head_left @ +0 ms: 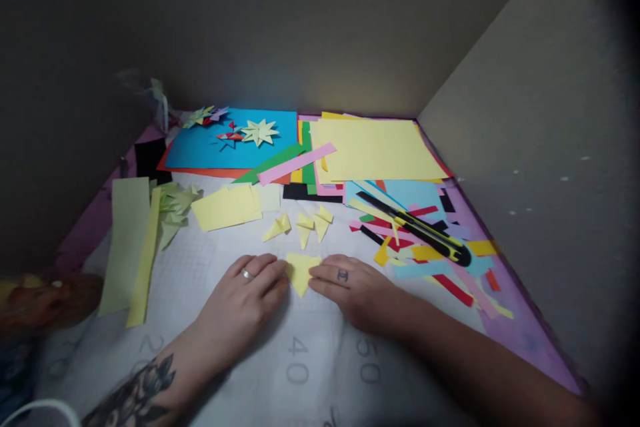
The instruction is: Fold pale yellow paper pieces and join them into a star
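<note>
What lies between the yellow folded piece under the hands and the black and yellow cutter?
In the head view, bare cutting mat lies between the yellow folded piece and the cutter; then come colored paper scraps.

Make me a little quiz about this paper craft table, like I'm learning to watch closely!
1. True or false: both hands are touching the yellow folded paper.
2. What tool lies on the paper scraps to the right? A) scissors B) yellow and black craft knife C) glue stick
3. Fill in: the pale yellow paper star sits on a ____ sheet.

Key
1. True. The left hand and the right hand press it from either side on the cutting mat.
2. B. The craft knife rests on the coloured scraps.
3. Blue. The paper star lies on the blue sheet.
</note>
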The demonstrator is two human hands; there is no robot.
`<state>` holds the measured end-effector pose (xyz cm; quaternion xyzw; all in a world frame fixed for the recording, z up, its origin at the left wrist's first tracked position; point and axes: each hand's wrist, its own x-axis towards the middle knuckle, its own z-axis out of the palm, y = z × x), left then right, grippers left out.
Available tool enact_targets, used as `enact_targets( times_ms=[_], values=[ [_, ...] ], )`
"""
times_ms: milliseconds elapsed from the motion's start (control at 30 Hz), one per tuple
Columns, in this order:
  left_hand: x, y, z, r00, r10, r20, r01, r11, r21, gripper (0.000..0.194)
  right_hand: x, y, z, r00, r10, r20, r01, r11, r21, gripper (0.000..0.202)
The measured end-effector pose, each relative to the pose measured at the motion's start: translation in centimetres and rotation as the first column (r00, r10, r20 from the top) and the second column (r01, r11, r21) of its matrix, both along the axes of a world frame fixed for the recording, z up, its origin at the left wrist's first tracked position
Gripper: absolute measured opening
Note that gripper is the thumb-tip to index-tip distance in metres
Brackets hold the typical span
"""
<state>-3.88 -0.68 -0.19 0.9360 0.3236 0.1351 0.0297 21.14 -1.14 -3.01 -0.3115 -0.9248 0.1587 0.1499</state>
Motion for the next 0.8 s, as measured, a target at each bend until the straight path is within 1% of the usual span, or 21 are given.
enact_targets(
  times_ms=[167, 267, 333, 433, 533, 600, 667, 733, 800],
  values=[
    [0.4, -0.1, -0.3, 0.999, 0.024, -0.032, -0.024, 1.0, -0.007, 0.027, 0.0, 0.2, -0.3, 1.0, 0.018, -0.024, -0.017, 0.999, 0.049, 0.039],
    [0.5, -0.2, -0.6, 0.999, -0.026, -0.03, 0.027, 0.999, 0.022, 0.028, -0.1, 0.3, -0.4, 0.999, 0.019, -0.04, -0.016, 0.997, 0.078, 0.037],
    [0.5, -0.2, -0.7, 0.998, -0.067, -0.005, 0.067, 0.997, 0.036, 0.028, -0.2, 0.3, -0.5, 0.999, 0.015, -0.035, -0.012, 0.997, 0.074, 0.037],
    [0.3, 0.1, -0.7, 0.994, -0.1, 0.049, 0.098, 0.994, 0.042, 0.026, -0.4, 0.4, -0.4, 1.0, 0.015, -0.003, -0.015, 0.998, 0.055, 0.039],
    [-0.1, 0.5, -0.8, 0.984, -0.135, 0.113, 0.133, 0.991, 0.02, 0.023, -0.6, 0.5, -0.2, 0.998, 0.02, 0.051, -0.021, 0.999, 0.031, 0.04],
    [-0.2, 0.8, -1.0, 0.978, -0.137, 0.159, 0.144, 0.989, -0.036, 0.021, -0.7, 0.6, 0.0, 0.997, 0.03, 0.076, -0.031, 0.999, 0.017, 0.04],
    [-0.3, 1.1, -1.4, 0.972, -0.104, 0.209, 0.132, 0.983, -0.129, 0.019, -0.7, 0.6, 0.1, 0.995, 0.038, 0.089, -0.039, 0.999, 0.008, 0.041],
    [-0.3, 1.4, -1.7, 0.963, -0.062, 0.261, 0.125, 0.964, -0.233, 0.019, -0.7, 0.7, 0.1, 0.994, 0.04, 0.1, -0.041, 0.999, 0.004, 0.042],
    [-0.3, 1.8, -1.8, 0.951, -0.051, 0.304, 0.151, 0.937, -0.316, 0.021, -0.7, 0.7, 0.0, 0.993, 0.049, 0.105, -0.051, 0.999, 0.013, 0.041]
  ],
)
